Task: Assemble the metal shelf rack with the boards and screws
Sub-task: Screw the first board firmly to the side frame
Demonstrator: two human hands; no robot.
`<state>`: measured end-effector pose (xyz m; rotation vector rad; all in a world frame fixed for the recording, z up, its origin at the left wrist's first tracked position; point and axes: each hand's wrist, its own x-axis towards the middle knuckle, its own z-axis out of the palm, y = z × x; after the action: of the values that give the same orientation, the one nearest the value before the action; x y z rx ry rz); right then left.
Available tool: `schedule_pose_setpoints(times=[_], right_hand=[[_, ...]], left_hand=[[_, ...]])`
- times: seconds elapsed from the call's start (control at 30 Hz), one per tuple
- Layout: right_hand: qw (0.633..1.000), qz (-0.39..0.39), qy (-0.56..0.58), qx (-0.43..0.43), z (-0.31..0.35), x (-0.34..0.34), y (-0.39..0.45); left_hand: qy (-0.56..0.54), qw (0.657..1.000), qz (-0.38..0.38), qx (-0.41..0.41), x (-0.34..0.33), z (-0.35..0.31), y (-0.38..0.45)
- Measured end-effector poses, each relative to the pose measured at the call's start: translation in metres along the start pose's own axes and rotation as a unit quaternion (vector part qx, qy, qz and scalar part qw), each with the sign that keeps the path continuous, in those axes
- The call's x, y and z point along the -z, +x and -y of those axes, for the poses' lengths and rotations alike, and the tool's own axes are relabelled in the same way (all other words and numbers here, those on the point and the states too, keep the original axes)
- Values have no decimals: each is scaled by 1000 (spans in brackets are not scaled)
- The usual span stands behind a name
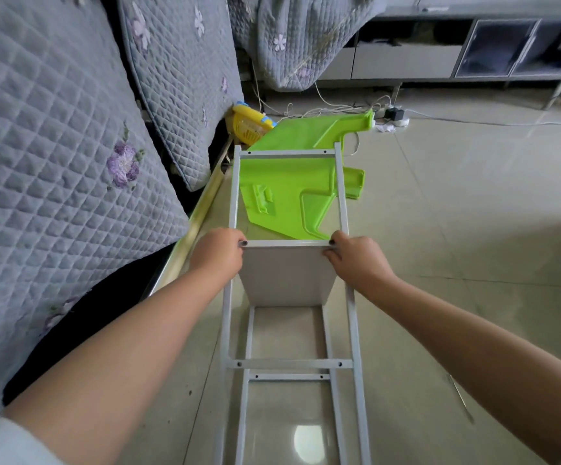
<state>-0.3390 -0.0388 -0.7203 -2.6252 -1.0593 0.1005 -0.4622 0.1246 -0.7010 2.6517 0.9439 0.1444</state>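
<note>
Head view: the grey-white metal shelf rack frame (289, 364) stands on the tiled floor (457, 229), its base cut off below. The left hand (217, 253) and right hand (356, 260) each grip the white rectangular board (287, 273) set between the frame's uprights. Beyond the frame a lime-green plastic panel (289, 182) lies partly hidden.

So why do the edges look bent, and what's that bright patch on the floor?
Head view: the wide lens bows straight lines near the edges, such as the cabinet and the quilt. The bright patch is light glaring off the glossy floor between the metal frame rails. Both hands, left and right, look sharp.
</note>
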Motion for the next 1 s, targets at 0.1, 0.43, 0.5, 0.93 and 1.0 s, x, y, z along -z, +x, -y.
schedule_pose_setpoints(times=[0.1, 0.43, 0.5, 0.93, 1.0], right_hand=[[1000, 5, 5, 11, 8, -1, 16], [999, 3, 24, 21, 2, 2, 64], [1000, 0, 19, 17, -3, 3, 71], [999, -21, 11, -49, -43, 10, 122], [999, -22, 10, -45, -45, 7, 120]], left_hand=[[6, 1000, -26, 17, -1, 7, 2], [19, 995, -96, -1, -21, 9, 31], [11, 994, -109, -17, -25, 7, 41], [26, 993, -106, -39, -43, -31, 115], [41, 992, -110, -41, -45, -30, 112]])
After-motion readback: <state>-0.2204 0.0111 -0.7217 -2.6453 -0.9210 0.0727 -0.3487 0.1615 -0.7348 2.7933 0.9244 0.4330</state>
